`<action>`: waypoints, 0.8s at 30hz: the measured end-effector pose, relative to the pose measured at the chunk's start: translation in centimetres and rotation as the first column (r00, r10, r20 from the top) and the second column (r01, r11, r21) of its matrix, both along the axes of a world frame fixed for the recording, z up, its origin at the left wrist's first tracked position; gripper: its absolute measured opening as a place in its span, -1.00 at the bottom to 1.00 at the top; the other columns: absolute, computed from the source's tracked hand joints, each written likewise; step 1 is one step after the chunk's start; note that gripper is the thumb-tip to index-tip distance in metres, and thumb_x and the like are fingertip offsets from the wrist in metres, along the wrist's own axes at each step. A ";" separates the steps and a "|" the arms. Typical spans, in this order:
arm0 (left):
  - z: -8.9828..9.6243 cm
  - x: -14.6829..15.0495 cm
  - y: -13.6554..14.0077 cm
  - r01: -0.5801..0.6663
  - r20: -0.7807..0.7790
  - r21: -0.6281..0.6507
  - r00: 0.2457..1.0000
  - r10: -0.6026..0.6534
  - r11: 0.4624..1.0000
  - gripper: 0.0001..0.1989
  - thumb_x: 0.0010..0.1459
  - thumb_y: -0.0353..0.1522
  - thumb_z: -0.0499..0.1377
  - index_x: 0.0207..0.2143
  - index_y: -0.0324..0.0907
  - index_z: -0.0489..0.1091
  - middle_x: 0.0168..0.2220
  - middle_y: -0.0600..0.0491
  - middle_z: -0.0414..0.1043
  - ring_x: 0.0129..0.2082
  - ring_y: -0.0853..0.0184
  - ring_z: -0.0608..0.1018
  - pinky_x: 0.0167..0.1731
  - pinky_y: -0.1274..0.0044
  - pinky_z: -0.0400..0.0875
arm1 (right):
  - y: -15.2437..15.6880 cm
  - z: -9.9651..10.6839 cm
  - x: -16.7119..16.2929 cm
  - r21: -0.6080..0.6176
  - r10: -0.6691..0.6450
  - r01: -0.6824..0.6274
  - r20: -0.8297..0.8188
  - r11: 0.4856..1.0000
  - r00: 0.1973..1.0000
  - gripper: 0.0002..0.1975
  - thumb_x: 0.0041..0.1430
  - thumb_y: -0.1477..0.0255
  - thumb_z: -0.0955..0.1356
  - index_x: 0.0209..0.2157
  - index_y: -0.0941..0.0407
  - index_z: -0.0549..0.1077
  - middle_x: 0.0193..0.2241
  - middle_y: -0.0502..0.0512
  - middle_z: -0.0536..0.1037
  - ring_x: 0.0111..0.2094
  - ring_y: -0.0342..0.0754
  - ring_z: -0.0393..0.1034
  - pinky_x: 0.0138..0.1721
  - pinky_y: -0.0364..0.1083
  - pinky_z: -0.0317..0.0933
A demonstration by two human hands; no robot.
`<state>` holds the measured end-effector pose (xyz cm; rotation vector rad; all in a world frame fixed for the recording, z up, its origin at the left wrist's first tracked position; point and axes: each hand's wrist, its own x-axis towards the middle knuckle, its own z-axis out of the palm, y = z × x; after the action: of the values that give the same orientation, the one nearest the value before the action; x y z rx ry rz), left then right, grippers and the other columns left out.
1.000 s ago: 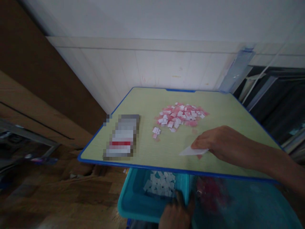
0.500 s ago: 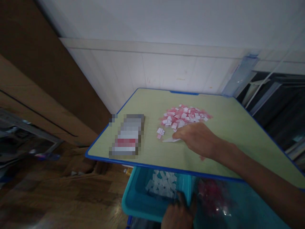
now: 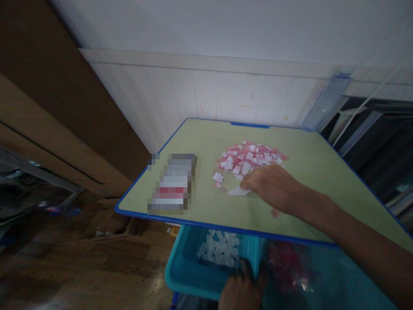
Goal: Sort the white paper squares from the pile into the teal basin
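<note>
On the pale green table my right hand (image 3: 269, 183) is closed, its fingers pinching a thin white flat piece (image 3: 237, 190), perhaps card or plastic, low against the tabletop. Just beyond it lies a pile of small white and pink squares (image 3: 250, 157). A small separate cluster of squares (image 3: 218, 178) sits left of the pile. Below the table edge, my left hand (image 3: 241, 289) grips the near right rim of a teal plastic bin (image 3: 180, 275), fingers to either side of the wall. White squares (image 3: 221, 247) lie inside that bin.
A blurred-out flat rectangular object (image 3: 172, 183) lies on the table's left side. One pink piece (image 3: 275, 212) is near the front edge. Right of the bin is a clear bag with red contents (image 3: 287, 267). Cardboard (image 3: 64, 142) stands left; a white wall (image 3: 226, 90) is behind.
My right hand has shifted slightly right with the white flat piece, away from the small cluster. My left hand stays at the bin.
</note>
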<state>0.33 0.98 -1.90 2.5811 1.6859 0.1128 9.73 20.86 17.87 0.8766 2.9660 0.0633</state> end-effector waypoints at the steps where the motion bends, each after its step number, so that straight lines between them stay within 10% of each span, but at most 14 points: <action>1: 0.0 -0.1 0.0 0.005 0.001 -0.001 1.000 -0.005 1.000 -0.55 0.27 -0.31 -0.13 0.18 0.11 0.22 -0.17 -0.27 0.52 -0.51 0.22 0.59 -0.58 0.55 0.46 | 0.2 -0.2 0.5 -0.007 0.013 -0.013 -0.008 1.000 1.000 -0.76 0.12 0.65 0.25 -0.42 0.12 0.51 -0.41 0.04 0.57 -0.36 -0.09 0.42 -0.39 -0.11 0.11; 11: 0.3 -0.2 0.3 0.016 -0.021 -0.046 1.000 -0.017 0.999 -0.55 0.27 -0.31 -0.11 0.18 0.12 0.21 -0.14 -0.29 0.51 -0.48 0.22 0.60 -0.55 0.54 0.46 | 0.9 0.3 4.3 -0.072 0.169 -0.192 -0.246 0.979 0.954 -0.74 0.26 0.51 0.20 -0.22 0.11 0.51 -0.25 0.08 0.58 -0.20 -0.05 0.42 -0.15 -0.06 0.17; 24: 0.5 -0.2 0.2 0.022 -0.065 -0.054 0.998 -0.025 0.998 -0.54 0.28 -0.31 -0.13 0.21 0.12 0.14 -0.13 -0.28 0.50 -0.48 0.25 0.59 -0.55 0.55 0.45 | -0.3 0.7 -0.1 -0.070 -0.083 0.080 -0.031 0.994 0.996 -0.75 0.17 0.59 0.26 -0.27 0.13 0.57 -0.28 0.14 0.62 -0.23 0.02 0.48 -0.28 -0.07 0.19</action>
<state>0.15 1.22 -1.44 2.5919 1.6546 -0.0180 9.68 20.55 18.56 0.9986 2.9396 -0.0572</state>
